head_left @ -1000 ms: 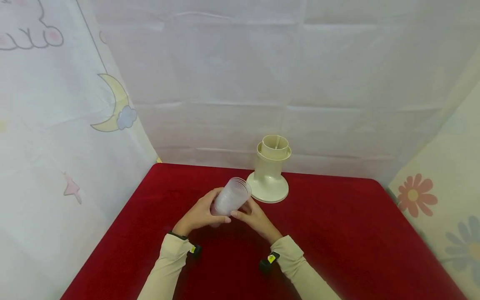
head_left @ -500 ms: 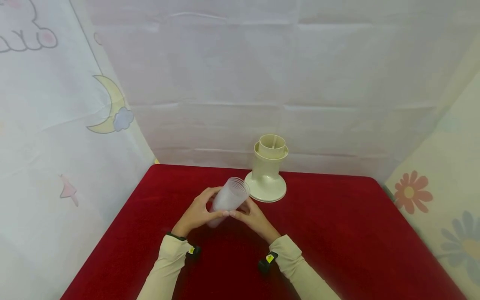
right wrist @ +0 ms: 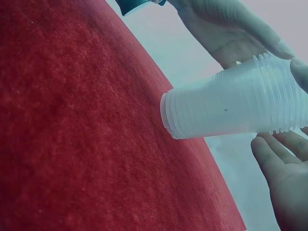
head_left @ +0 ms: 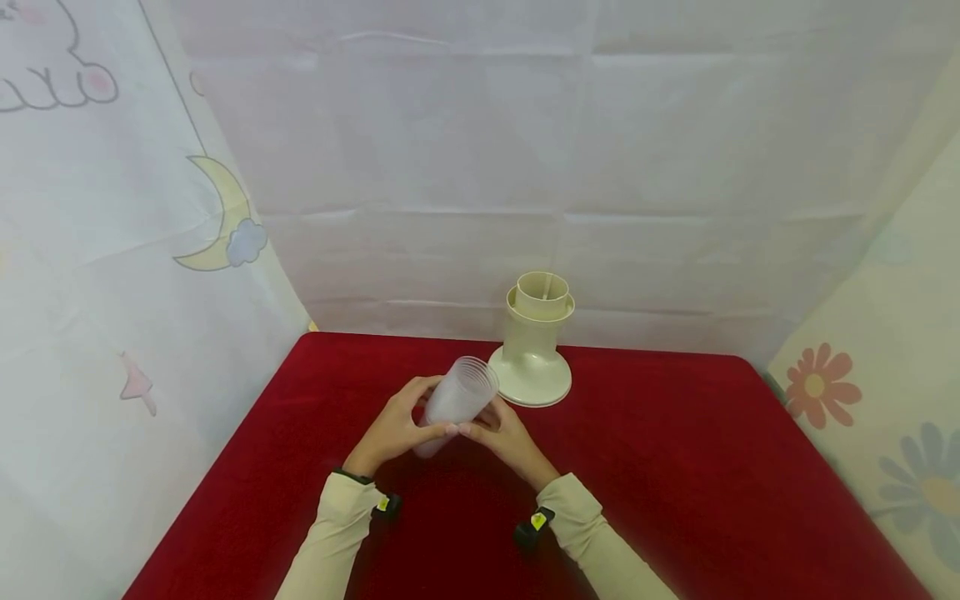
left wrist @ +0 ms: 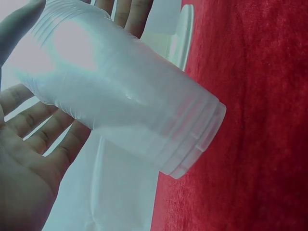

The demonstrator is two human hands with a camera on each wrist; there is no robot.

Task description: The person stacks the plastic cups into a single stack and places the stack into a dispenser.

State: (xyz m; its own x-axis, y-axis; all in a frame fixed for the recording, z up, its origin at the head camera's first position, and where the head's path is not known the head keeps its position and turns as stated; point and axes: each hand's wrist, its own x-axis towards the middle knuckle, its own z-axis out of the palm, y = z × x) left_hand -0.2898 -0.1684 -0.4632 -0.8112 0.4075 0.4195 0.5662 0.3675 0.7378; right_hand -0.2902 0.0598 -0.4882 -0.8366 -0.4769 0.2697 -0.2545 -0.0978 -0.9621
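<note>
Both my hands hold a stack of clear plastic cups [head_left: 459, 398] above the red cloth, its open rims tilted up and to the right in the head view. My left hand [head_left: 397, 427] grips the stack's left side and my right hand [head_left: 516, 442] its right side. The thumbs meet in front, tip to tip. In the left wrist view the nested cups [left wrist: 125, 86] slant with their bases toward the cloth. The right wrist view shows the cups' stacked rims between the hands, with the bases free. Some fingertips are hidden behind the cups.
A cream plastic stand [head_left: 534, 358] with a round base and an open double-ringed top stands upright just behind the stack, near the back edge. Red cloth [head_left: 675, 467] covers the table. Pale printed sheets [head_left: 450, 150] hang behind and at both sides.
The thumbs have come together in front of the stack, and more of the stack's lower end shows below them. The head view has shifted slightly. Both hands keep their hold.
</note>
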